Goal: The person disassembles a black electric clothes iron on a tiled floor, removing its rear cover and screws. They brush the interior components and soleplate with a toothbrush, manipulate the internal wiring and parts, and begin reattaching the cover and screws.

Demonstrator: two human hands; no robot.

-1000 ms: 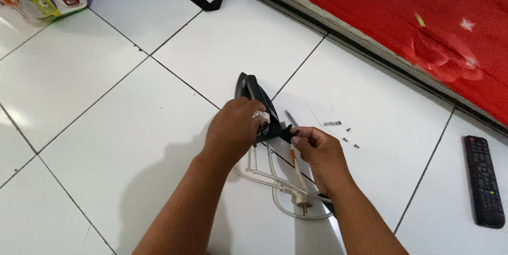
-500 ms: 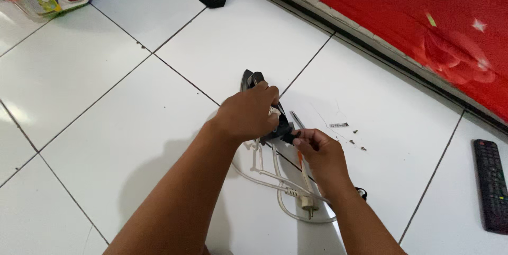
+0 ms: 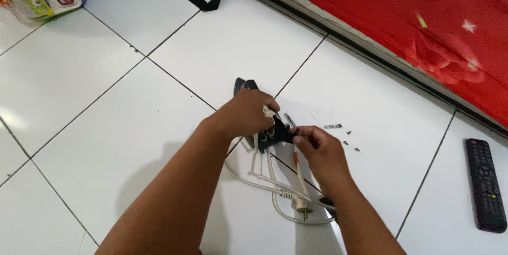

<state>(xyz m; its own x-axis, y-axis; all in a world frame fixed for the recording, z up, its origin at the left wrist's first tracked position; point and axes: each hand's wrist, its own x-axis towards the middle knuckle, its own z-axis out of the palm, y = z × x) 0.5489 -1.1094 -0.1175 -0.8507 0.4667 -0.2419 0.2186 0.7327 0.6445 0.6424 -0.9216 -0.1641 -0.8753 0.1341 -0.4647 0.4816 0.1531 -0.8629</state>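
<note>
Down on the white tiled floor [image 3: 106, 101], the black flat iron body [image 3: 248, 86] lies long axis pointing away, under the left hand [image 3: 248, 114], whose fingers clamp it. Right hand [image 3: 317, 151] pinches a small black part [image 3: 280, 136], probably a cover, just beside. Since earlier, the left hand has shifted slightly.

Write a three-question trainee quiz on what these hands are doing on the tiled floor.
1. True or false: the left hand rests on top of the black appliance.
2. Which item lies on the floor at far right? A) remote control B) hammer C) cup
3. Fill in: the white cord ends in a ____ near the right hand's wrist.

Key
1. True.
2. A, the remote control.
3. Plug.
</note>
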